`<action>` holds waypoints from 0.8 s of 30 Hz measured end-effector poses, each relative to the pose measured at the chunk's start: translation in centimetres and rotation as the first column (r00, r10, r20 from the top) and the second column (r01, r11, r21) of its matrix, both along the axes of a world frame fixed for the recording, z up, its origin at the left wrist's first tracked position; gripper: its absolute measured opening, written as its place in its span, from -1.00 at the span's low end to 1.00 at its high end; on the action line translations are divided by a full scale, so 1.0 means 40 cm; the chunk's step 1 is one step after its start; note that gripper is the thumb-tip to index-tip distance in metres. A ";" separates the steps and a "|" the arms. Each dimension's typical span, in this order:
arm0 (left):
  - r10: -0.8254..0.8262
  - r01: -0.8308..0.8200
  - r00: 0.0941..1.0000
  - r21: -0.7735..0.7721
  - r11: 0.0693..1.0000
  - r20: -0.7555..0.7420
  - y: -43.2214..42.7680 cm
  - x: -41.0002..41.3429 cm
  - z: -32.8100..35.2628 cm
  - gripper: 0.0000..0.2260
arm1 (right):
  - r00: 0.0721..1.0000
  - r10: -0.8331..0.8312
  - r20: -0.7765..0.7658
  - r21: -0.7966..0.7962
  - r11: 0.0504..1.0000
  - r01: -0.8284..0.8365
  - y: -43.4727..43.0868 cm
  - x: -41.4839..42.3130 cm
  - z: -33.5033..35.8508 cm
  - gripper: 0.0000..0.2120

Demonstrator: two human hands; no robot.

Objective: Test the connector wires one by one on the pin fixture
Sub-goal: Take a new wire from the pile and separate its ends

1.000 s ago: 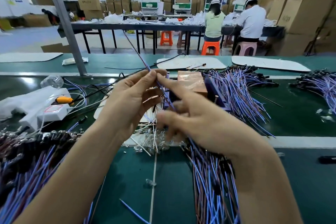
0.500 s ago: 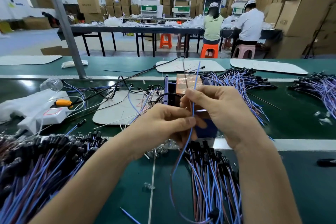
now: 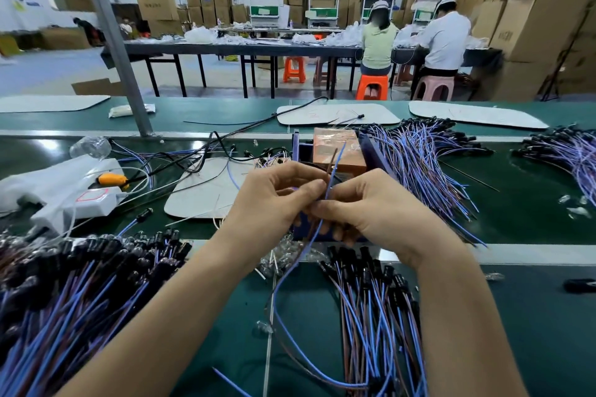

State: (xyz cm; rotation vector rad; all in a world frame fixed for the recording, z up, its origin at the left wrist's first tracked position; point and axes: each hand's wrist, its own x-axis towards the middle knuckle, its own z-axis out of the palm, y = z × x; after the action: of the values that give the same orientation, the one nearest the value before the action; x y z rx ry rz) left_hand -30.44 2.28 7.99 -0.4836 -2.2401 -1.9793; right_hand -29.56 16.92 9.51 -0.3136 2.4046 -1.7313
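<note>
My left hand (image 3: 274,203) and my right hand (image 3: 377,216) meet in front of the pin fixture (image 3: 338,155), a dark blue frame with an orange-brown block on top. Together they pinch one connector wire (image 3: 290,271), a blue and a brown strand. Its free ends stick up above my fingers and the rest loops down over the green belt toward me. A pile of connector wires (image 3: 371,316) with black plugs lies just below my right hand. The fixture's lower front is hidden behind my hands.
Large bundles of wires lie at the left (image 3: 64,300), behind the fixture on the right (image 3: 425,164) and at the far right (image 3: 567,151). A white power strip (image 3: 90,200) with an orange plug sits at left. A grey pad (image 3: 206,190) lies left of the fixture. Two people sit beyond.
My hands have dropped from the fixture's top toward its front and come together on the wire. The wire's free ends, earlier pointing far up, now stand short above my fingers.
</note>
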 end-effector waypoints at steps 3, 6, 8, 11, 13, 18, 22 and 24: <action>0.018 -0.018 1.000 0.022 1.000 0.026 -0.006 -0.014 -0.011 -0.86 | 0.999 -0.047 0.027 -0.026 0.999 0.047 0.000 -0.009 -0.005 -0.81; 0.065 -0.064 0.998 -0.029 0.998 0.023 -0.007 -0.030 -0.031 -0.84 | 0.980 -0.197 0.036 -0.087 0.976 0.200 0.013 -0.025 -0.009 -0.84; 0.095 -0.089 0.994 -0.123 0.988 0.045 -0.006 -0.041 -0.052 -0.85 | 0.951 -0.291 0.109 -0.143 0.942 0.305 0.033 -0.033 -0.014 -0.83; 0.114 -0.086 0.989 -0.260 0.962 0.094 -0.009 -0.056 -0.086 -0.89 | 0.918 -0.367 0.154 -0.067 0.923 0.380 0.081 -0.038 -0.027 -0.81; 0.121 -0.085 0.988 -0.312 0.946 0.097 -0.009 -0.063 -0.101 -0.87 | 0.914 -0.373 0.158 0.009 0.927 0.376 0.109 -0.039 -0.035 -0.70; 0.123 -0.098 0.990 -0.292 0.952 0.067 -0.002 -0.066 -0.122 -0.84 | 0.916 -0.356 0.186 0.069 0.935 0.349 0.137 -0.038 -0.047 -0.71; 0.146 -0.161 0.987 -0.286 0.945 -0.073 0.010 -0.060 -0.128 -0.84 | 0.910 -0.367 0.195 0.093 0.930 0.355 0.144 -0.036 -0.045 -0.75; 0.164 -0.188 0.981 -0.268 0.945 -0.108 0.012 -0.060 -0.130 -0.82 | 0.904 -0.380 0.198 0.101 0.925 0.367 0.146 -0.037 -0.042 -0.76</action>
State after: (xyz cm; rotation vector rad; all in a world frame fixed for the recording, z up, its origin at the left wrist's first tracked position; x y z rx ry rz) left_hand -32.82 2.76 2.81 -0.3693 -2.4235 -1.5401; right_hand -31.03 22.77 7.82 0.3530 2.4656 -1.7186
